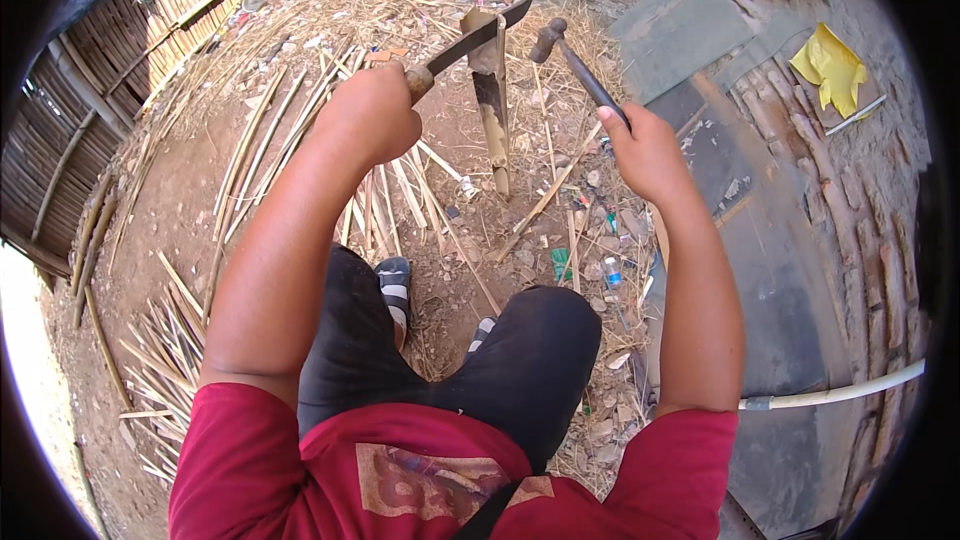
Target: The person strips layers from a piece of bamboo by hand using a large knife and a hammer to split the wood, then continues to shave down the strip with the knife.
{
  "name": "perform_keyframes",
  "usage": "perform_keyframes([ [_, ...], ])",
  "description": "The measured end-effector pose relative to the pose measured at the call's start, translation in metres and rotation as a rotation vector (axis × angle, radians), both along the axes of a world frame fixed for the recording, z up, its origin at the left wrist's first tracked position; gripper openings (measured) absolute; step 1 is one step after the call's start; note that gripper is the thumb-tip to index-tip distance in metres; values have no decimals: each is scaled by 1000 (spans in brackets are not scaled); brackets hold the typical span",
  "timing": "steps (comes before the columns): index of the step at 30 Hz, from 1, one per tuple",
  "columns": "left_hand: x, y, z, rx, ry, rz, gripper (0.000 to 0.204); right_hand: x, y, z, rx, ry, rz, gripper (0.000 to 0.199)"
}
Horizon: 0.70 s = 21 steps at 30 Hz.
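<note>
My left hand (370, 112) is closed around the wooden handle of a machete (466, 44), its dark blade slanting up to the right. The blade lies across the upper end of a split bamboo piece (491, 110), which stands roughly upright in front of me; how deep the blade sits in it, I cannot tell. In my right hand (645, 150) is a hammer (590, 75), gripped by its dark handle. Its metal head is raised to the right of the blade tip, apart from it.
Split bamboo strips (262, 145) lie on the dirt at left, with another pile (165, 380) nearer me. Dark flat panels (770, 270) and a brick wall (870, 230) are at right. A pale pipe (850, 392), yellow sheet (830, 68) and small plastic bottle (612, 271) also show.
</note>
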State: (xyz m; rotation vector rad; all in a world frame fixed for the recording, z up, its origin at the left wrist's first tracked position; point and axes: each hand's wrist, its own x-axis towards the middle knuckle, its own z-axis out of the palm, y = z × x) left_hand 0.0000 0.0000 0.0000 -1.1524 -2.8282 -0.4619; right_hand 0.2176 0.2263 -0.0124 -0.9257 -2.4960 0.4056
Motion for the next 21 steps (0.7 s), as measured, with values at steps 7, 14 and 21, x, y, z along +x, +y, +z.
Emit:
perform_keyframes([
  [7, 1, -8, 5, -53, -17, -8, 32, 0, -8, 33, -12, 429, -35, 52],
  [14, -6, -3, -2, -16, 9, -33, 32, -14, 10, 17, 183, 105, 42, 56],
  [21, -5, -3, -6, 5, -3, -31, 29, -18, 11, 31, 68, 522, 12, 49],
])
